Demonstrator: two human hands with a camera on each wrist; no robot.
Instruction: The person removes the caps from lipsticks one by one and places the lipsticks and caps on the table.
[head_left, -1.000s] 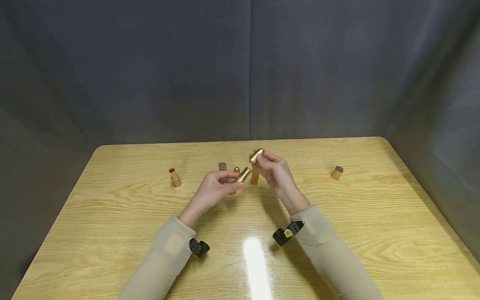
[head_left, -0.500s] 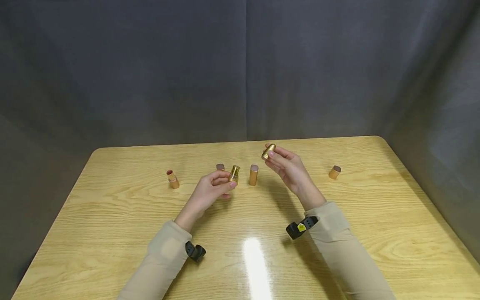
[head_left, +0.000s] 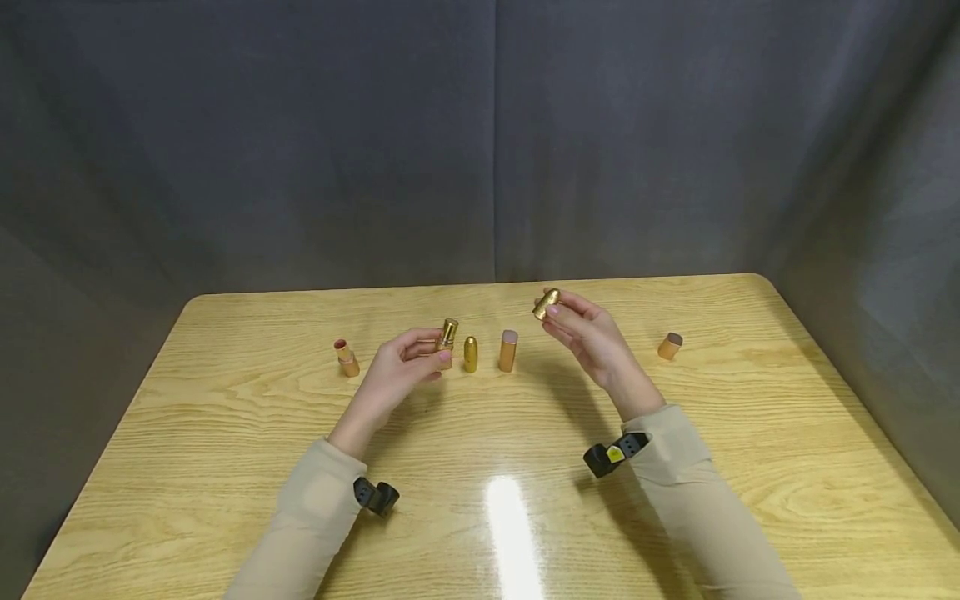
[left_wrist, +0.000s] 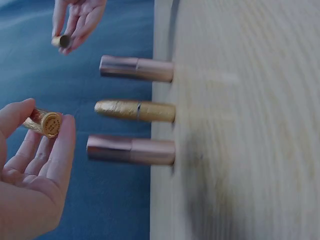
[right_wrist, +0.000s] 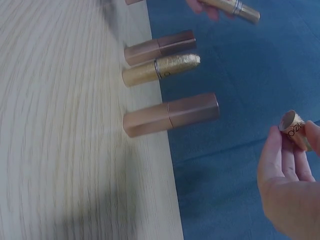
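My left hand [head_left: 393,372] pinches an uncapped gold lipstick [head_left: 450,330] between thumb and fingers, raised over the table with its shiny narrow end up. In the left wrist view its round stamped base [left_wrist: 51,125] faces the camera. To the right, my right hand [head_left: 600,346] pinches the rounded gold cap [head_left: 547,305]; its hollow mouth shows in the right wrist view. Between the hands stand a capped gold lipstick [head_left: 470,355] and a capped rose-gold lipstick [head_left: 507,352]. Another rose-gold lipstick [left_wrist: 131,150] stands behind my left hand, mostly hidden in the head view.
An uncapped rose-gold lipstick [head_left: 347,360] stands at the left of the wooden table [head_left: 247,400]. A short rose-gold cap [head_left: 670,346] sits at the right. Dark curtains [head_left: 300,150] hang behind and beside the table.
Lipstick and cap were close together; my hands have moved apart, the left leftward with the lipstick, the right rightward with the cap. The standing gold lipstick has come into full view.
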